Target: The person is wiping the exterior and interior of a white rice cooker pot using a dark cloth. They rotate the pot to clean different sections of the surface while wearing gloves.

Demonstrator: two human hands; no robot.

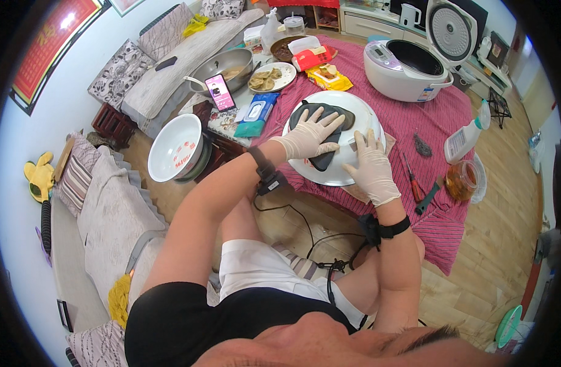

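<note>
A round white enamel basin or lid (303, 176) lies before me on the cloth-covered table; which way up it is I cannot tell. On it is a dark grey-black cloth (323, 160), partly covered by my left hand (313, 134). That hand, in a pale disposable glove, presses flat with its fingers spread. My right hand (373, 167), gloved alike, rests on the right side of the white surface, thumb apart and nothing gripped. An olive-dark patch (348, 120), perhaps part of the cloth, shows beyond my left fingertips.
Right of my hands lie a screwdriver (415, 186), a dark-handled scraper (429, 197), steel wool (422, 145), a spray bottle (461, 140) and a jar of amber liquid (461, 181). Beyond stands an open rice cooker (381, 75). Wipes (255, 114), a phone (220, 93) and a white basin (172, 147) are leftward.
</note>
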